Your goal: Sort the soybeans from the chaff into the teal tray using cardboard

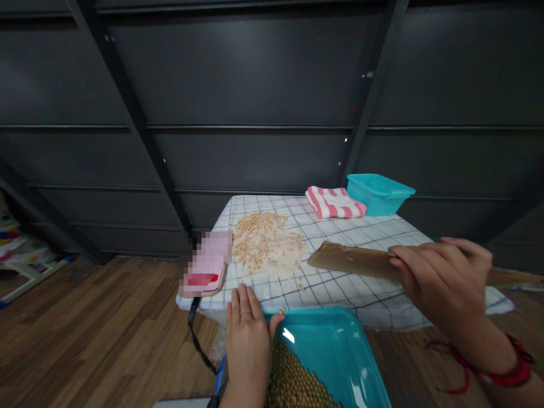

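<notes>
My left hand (247, 334) lies flat with its fingers stretched onto the tablecloth's front edge. Its thumb touches the rim of a turquoise tub (352, 345) below, where many round greenish-brown beans (297, 377) lie. In my right hand (442, 277) is a long strip of brown cardboard (355, 260), gripped along its top edge. The strip's left end rests on or just over the cloth, beside a spread pile of yellow beans mixed with white grains (270, 243). A few loose beans (301, 283) are scattered between the pile and the tub.
A white checked tablecloth (335, 229) covers the table. A pink phone-like device (210, 260), partly pixelated, lies at the left edge with a black strap (193, 328). Farther back are a folded pink-and-white striped towel (335, 202) and a second turquoise tub (378, 195), against a dark panelled wall (255, 85).
</notes>
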`<control>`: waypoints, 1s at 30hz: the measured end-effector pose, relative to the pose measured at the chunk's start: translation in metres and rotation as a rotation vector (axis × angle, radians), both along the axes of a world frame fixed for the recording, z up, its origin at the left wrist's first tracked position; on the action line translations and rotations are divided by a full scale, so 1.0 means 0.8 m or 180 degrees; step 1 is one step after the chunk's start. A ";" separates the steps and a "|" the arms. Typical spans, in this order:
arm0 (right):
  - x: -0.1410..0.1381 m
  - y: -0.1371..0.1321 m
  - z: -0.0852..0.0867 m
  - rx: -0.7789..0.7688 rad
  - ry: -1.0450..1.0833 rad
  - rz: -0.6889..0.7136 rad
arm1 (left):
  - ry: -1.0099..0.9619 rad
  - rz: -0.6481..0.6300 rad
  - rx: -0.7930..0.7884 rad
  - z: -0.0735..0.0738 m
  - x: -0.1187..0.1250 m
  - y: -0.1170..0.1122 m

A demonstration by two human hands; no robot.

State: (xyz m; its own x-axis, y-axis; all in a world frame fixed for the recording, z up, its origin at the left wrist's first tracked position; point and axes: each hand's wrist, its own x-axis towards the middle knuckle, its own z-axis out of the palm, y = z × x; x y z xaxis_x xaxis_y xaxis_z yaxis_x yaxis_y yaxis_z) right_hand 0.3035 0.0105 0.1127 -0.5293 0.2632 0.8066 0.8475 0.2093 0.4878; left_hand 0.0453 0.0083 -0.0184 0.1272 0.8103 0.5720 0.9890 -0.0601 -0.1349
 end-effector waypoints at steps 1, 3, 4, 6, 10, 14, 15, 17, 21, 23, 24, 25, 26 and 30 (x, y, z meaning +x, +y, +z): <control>0.001 0.000 -0.001 -0.0018 -0.0010 -0.0038 | 0.0008 0.0006 0.0008 0.001 0.000 0.000; 0.002 0.000 -0.002 -0.0121 -0.0009 -0.0068 | -0.0007 0.0008 0.0001 0.001 0.001 0.000; 0.002 -0.001 -0.002 -0.0182 0.0006 -0.0059 | -0.0025 0.0010 -0.0009 0.002 0.001 -0.001; 0.002 -0.004 -0.002 -0.0233 0.0036 0.0031 | -0.0082 -0.0013 -0.0036 0.003 0.001 -0.001; -0.003 -0.005 -0.001 -0.0205 0.0026 0.0192 | -0.0270 -0.0106 -0.0088 0.005 0.000 0.000; -0.012 0.001 -0.001 -0.0215 0.0030 0.0205 | -0.0224 -0.0098 -0.0057 0.006 0.001 -0.001; -0.015 0.002 -0.001 -0.0225 0.0054 0.0219 | -0.0197 -0.0099 -0.0043 0.006 0.002 -0.001; -0.018 0.002 -0.001 -0.0267 0.0115 0.0263 | -0.0182 -0.0101 -0.0023 0.005 0.002 -0.001; -0.021 -0.003 0.001 -0.0388 0.0183 0.0357 | -0.0148 -0.0063 -0.0080 0.006 0.002 -0.001; -0.022 -0.008 0.002 -0.0424 0.0192 0.0398 | -0.0086 -0.0029 -0.0095 0.007 0.002 -0.001; -0.022 -0.010 0.003 -0.0447 0.0203 0.0415 | -0.0063 -0.0034 -0.0087 0.007 0.002 -0.001; -0.022 -0.011 0.004 -0.0446 0.0218 0.0443 | -0.0053 -0.0048 -0.0075 0.007 0.002 0.000; -0.023 -0.013 0.005 -0.0430 0.0236 0.0479 | -0.0058 -0.0059 -0.0064 0.007 0.002 0.000; -0.025 -0.016 0.006 -0.0412 0.0229 0.0565 | -0.0150 -0.0031 -0.0017 0.005 0.002 0.001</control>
State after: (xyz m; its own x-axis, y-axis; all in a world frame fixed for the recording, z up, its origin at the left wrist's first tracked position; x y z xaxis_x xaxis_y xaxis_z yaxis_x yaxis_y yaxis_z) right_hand 0.2833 -0.0025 0.1176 -0.5187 0.2749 0.8095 0.8235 0.4152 0.3867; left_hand 0.0468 0.0088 -0.0141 0.1082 0.8122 0.5733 0.9936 -0.0704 -0.0878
